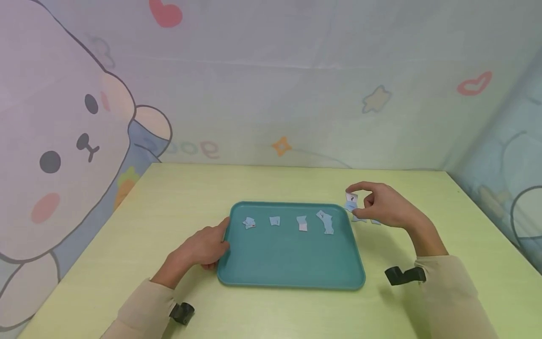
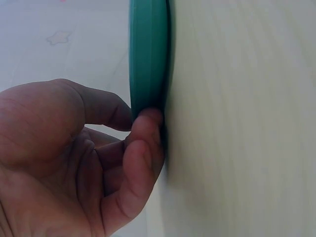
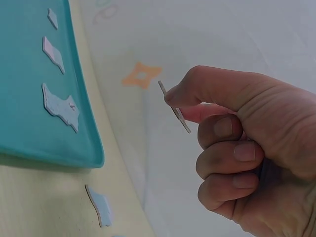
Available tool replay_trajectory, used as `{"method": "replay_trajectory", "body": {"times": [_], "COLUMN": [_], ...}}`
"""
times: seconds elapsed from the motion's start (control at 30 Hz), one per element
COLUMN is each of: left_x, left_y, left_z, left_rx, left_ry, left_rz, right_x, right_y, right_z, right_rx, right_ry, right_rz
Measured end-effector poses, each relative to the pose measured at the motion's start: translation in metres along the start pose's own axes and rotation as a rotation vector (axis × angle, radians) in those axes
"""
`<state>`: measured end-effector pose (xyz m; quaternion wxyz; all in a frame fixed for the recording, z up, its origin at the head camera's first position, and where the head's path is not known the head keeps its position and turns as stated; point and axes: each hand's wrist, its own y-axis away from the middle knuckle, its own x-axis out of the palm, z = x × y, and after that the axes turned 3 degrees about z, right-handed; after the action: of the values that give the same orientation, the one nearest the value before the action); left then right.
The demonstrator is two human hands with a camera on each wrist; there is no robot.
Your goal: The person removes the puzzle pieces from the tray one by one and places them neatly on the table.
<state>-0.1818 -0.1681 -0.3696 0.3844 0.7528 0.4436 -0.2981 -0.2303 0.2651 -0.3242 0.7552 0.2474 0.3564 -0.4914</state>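
My left hand [image 1: 207, 246] grips the left rim of a teal tray [image 1: 292, 263]. In the left wrist view the thumb lies on one side of the tray's edge [image 2: 148, 54] and the fingers curl against the other. Just beyond the tray's far right corner, my right hand [image 1: 383, 205] pinches a pale blue jigsaw puzzle piece [image 1: 351, 201] between thumb and index finger. The right wrist view shows this thin piece [image 3: 174, 107] nearly edge-on, with the other fingers folded into the palm. Several similar pieces lie in a row in the tray, among them a long one [image 1: 325, 222].
Beneath and beside the right hand, more puzzle pieces lie on the pale yellow table [image 1: 271, 310]; one [image 3: 99, 206] sits near the tray's corner. A cloth backdrop [image 1: 296, 94] with cartoon prints hangs behind the table and at its sides.
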Motion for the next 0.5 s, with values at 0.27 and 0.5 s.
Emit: {"method": "replay_trajectory", "body": {"times": [0.27, 0.5], "left_x": [0.0, 0.0], "left_y": [0.0, 0.0], "left_z": [-0.001, 0.0], "left_rx": [-0.002, -0.002], "left_ry": [-0.009, -0.008], "left_rz": [-0.001, -0.001], "right_x": [-0.007, -0.015], "right_y": [0.003, 0.008], "right_z": [-0.011, -0.023], "right_rx": [0.037, 0.048], "right_ry": [0.008, -0.008], "right_rz": [0.013, 0.012]}}
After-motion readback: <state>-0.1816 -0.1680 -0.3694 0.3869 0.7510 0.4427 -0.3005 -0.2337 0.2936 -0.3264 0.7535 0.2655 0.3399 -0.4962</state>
